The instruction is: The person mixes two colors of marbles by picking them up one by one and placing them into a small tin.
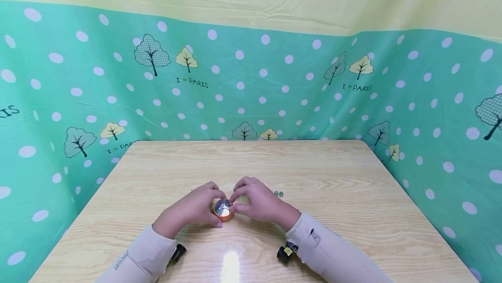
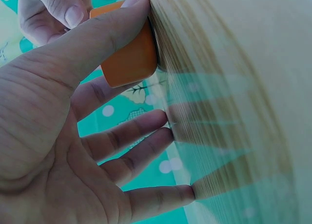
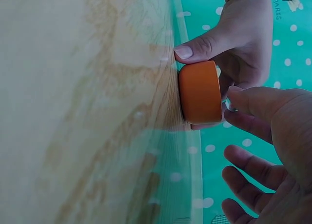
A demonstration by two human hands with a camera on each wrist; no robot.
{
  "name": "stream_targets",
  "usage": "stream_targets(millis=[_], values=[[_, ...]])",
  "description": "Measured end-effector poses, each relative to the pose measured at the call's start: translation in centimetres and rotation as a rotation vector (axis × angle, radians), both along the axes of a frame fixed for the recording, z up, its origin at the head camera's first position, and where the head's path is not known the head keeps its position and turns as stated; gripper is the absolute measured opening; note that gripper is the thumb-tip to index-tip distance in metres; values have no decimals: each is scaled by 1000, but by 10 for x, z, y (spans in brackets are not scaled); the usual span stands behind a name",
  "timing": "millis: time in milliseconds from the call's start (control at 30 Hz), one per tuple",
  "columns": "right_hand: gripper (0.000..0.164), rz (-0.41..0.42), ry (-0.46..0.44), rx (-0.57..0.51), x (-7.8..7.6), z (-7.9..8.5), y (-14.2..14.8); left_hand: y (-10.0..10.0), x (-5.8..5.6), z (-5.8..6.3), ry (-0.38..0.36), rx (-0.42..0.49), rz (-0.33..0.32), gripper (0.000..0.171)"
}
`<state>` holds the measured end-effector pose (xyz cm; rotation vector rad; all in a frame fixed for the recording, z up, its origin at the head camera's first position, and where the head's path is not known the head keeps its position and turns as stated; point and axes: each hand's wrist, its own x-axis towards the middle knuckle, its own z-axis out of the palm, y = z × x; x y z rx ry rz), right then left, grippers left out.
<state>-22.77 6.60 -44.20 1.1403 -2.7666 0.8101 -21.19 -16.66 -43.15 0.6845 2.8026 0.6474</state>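
Some of the work is left, we judge, as a person reaches both arms over a wooden table [image 1: 313, 165]. At nine o'clock of an orange cup [image 1: 224, 219], we see the left hand [image 1: 196, 206] clamped on its wall, thumb on the near side and forefinger on the far side; in the left wrist view, the other three fingers stand apart, their tips at or close to the table. The cup sits upright on the tabletop, between six and seven o'clock from the centre of the head view, its silvery inside facing up. A greenish patch [image 1: 218, 210] shows within at about nine o'clock, but we cannot tell whether it is an object or a reflection, so we cannot say how much is already done. On the three o'clock side, the right hand [image 1: 256, 200] pinches a glassy marble [image 3: 230, 105] between thumb and forefinger at the rim, its other fingers apart and free of it. We take that as the step in hand: the marble is at the cup's mouth, not yet let go. Farthest right, between the cup's two and three o'clock, two green marbles [image 1: 276, 193] lie side by side, touched by neither hand. We count those as left to handle.
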Motion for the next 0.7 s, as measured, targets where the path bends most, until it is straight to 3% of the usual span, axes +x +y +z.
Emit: stream_targets(millis=[700], values=[[12,-4,-4,-1,0,1,1,-2,3,1,13,6,-14,59]])
